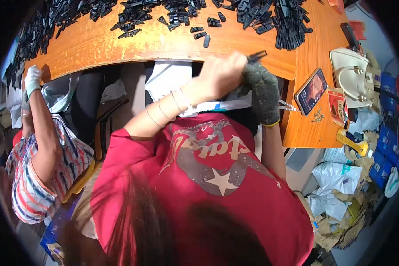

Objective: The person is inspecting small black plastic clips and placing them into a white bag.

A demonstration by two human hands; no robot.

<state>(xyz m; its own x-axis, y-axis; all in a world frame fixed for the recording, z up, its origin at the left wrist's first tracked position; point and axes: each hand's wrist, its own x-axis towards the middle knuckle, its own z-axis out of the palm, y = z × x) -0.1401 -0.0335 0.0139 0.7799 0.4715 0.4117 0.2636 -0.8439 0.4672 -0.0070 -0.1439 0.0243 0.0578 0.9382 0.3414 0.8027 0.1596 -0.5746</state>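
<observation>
My bare left hand (224,75), slightly smeared by motion, is closed in a fist at the table's near edge. Against it presses my right hand (262,91), in a dark grey-green work glove with fingers curled. A black plastic clip (258,56) sticks out above the spot where both hands meet; how the fingers grip it is hidden. Beyond them on the wooden table (164,46) lie a few loose black clips (199,34). A heap of longer black pieces (289,26) sits at the far right, with more piles across the back.
A phone (311,91) lies on the right-hand tabletop beside a red packet (338,105), small brass-coloured bits (317,116) and a cream handbag (351,75). A yellow bottle (354,142) is at its edge. At left, a co-worker's white-gloved hand (33,80) touches the table. Plastic bags (337,177) crowd the right floor.
</observation>
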